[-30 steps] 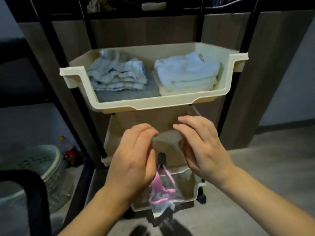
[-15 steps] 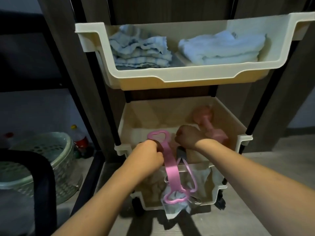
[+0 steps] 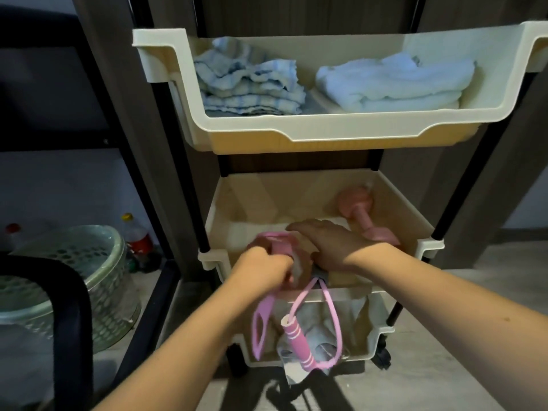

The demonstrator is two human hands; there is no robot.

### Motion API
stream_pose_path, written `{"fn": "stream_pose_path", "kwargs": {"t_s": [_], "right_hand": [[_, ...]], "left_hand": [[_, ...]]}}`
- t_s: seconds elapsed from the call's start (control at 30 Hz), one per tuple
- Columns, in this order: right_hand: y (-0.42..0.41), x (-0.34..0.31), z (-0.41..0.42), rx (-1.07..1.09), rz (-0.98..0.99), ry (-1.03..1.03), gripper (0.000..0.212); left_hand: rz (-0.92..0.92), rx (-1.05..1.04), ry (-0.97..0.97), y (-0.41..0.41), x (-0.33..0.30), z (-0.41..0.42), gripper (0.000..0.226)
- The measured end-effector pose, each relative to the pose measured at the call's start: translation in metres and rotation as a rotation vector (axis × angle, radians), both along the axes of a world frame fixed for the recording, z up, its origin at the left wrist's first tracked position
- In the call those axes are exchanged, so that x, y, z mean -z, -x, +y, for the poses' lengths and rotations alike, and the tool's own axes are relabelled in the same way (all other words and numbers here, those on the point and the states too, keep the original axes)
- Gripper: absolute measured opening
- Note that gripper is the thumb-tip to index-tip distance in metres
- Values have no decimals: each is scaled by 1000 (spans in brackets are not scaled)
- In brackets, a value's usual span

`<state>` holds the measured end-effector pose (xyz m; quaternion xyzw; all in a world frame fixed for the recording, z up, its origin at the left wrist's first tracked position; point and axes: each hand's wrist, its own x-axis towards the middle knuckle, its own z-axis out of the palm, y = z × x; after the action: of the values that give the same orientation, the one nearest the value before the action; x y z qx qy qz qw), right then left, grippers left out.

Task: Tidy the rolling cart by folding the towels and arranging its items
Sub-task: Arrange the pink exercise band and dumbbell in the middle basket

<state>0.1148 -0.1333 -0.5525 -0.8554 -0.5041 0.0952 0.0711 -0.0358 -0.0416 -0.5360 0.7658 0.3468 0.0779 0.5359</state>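
The cream rolling cart [image 3: 311,134] has three tiers. Its top tray holds a folded blue-checked towel [image 3: 252,84] on the left and a folded white towel [image 3: 394,81] on the right. A pink dumbbell [image 3: 367,218] lies at the right of the middle tray [image 3: 394,203]. My left hand [image 3: 264,266] grips a pink band [image 3: 261,318] at that tray's front edge, and the band hangs down over the bottom tray. My right hand [image 3: 329,241] lies palm down in the middle tray, beside the left hand. A pink jump rope with a striped handle [image 3: 296,342] dangles below both hands over a crumpled towel [image 3: 320,342].
A green perforated laundry basket [image 3: 74,280] stands on the floor at left, with two red-labelled bottles [image 3: 136,232] behind it. A black curved chair part [image 3: 59,321] is at lower left. Dark wooden panels and black metal posts surround the cart. Grey floor lies to the right.
The view dropped from the top tray to the middle one. Both hands moved down into the middle tray with the pink band, and the jump rope handle now hangs lower in front.
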Motion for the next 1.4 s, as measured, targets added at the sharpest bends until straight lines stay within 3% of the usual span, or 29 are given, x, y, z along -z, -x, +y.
{"fn": "stream_pose_path", "kwargs": {"t_s": [0.1, 0.27, 0.4, 0.53, 0.7, 0.77, 1.03, 1.13, 1.2, 1.23, 1.33, 1.4], "right_hand": [[7, -8, 1, -123, 58, -148, 66], [19, -34, 2, -39, 248, -429, 13], [15, -53, -8, 42, 189, -598, 17], [19, -55, -20, 111, 578, -773, 16], [21, -56, -31, 199, 944, -814, 20], [21, -58, -34, 220, 987, -854, 21], [27, -55, -20, 248, 808, -800, 23], [23, -62, -8, 326, 738, -799, 17], [16, -68, -2, 389, 756, -836, 4], [12, -70, 0, 409, 787, -867, 10], [4, -71, 3, 469, 863, -920, 18], [-2, -68, 2, 497, 869, -933, 16]], "left_hand": [[-172, -13, 232, 10, -23, 5, 14], [-274, 60, 211, 25, -52, 17, 20], [-337, 66, 203, 25, -73, 24, 18], [-490, -6, 267, 9, -84, 14, 16], [-576, -73, 338, -25, -97, 7, 12], [-550, -87, 328, -35, -99, 6, 12], [-402, -87, 149, -46, -92, 25, 6], [-197, -94, 58, -40, -68, 38, 8], [-18, 53, 69, -34, -42, 38, 19], [24, 129, 94, -33, -30, 36, 23], [-9, 181, 91, -36, -13, 33, 22], [-76, 139, 203, -39, -14, 30, 20]]}}
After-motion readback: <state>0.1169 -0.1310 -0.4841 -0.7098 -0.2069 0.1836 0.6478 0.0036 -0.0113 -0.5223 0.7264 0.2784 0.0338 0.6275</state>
